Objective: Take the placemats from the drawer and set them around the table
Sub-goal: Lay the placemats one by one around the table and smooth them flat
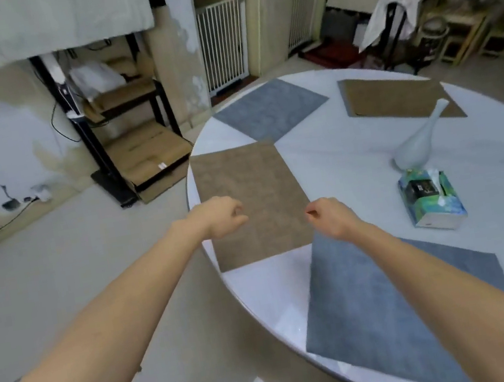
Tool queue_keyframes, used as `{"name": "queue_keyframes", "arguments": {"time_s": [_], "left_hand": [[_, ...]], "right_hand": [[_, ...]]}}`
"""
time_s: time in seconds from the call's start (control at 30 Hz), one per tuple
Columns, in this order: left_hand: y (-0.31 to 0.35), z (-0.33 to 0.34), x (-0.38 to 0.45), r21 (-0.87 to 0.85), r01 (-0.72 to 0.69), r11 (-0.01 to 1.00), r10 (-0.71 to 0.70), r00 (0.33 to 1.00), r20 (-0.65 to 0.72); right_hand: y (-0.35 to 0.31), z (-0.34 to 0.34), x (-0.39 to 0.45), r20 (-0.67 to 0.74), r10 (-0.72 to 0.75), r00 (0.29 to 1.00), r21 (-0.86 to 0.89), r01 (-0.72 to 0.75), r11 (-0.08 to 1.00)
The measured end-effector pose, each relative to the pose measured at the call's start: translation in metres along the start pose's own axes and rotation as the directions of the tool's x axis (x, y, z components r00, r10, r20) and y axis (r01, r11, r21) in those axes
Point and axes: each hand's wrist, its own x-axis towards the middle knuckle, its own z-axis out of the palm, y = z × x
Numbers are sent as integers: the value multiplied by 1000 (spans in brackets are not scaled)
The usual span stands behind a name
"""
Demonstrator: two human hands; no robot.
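Hovering over a brown placemat (254,202), left hand (220,216) and right hand (331,216) grips curl loosely, empty.

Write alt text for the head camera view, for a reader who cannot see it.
Two bare hands, the left hand and right hand, hover loosely curled over a brown placemat at the edge of a round white table. Two blue placemats and another brown one also lie around the table, with a pale vase and a tissue box near the middle.
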Motion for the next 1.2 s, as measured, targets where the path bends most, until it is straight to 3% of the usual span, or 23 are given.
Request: {"name": "queue_keyframes", "arguments": {"time_s": [0.27, 0.47, 0.73, 0.9, 1.03, 1.2], "left_hand": [[-180, -76, 15, 17, 83, 996, -83, 996, 26], [-235, -127, 84, 80, 10, 997, -17, 997, 81], [-216, -163, 253, 234, -185, 954, 162, 980, 115], [-179, -190, 361, 318, -322, 892, 259, 939, 225], [-127, -197, 448, 346, -454, 821, 376, 887, 270], [-57, -187, 553, 306, -633, 711, 534, 769, 351]], "right_hand": [[-141, 5, 120, 33, 28, 999, -43, -27, 999], [-159, 2, 184, 43, 157, 987, 15, -158, 987], [-105, -39, 292, -64, 342, 938, 84, -336, 938], [-65, -64, 346, -113, 471, 875, 150, -453, 879], [-20, -77, 363, -185, 600, 779, 205, -566, 798], [39, -89, 394, -253, 746, 616, 301, -683, 666]]}}
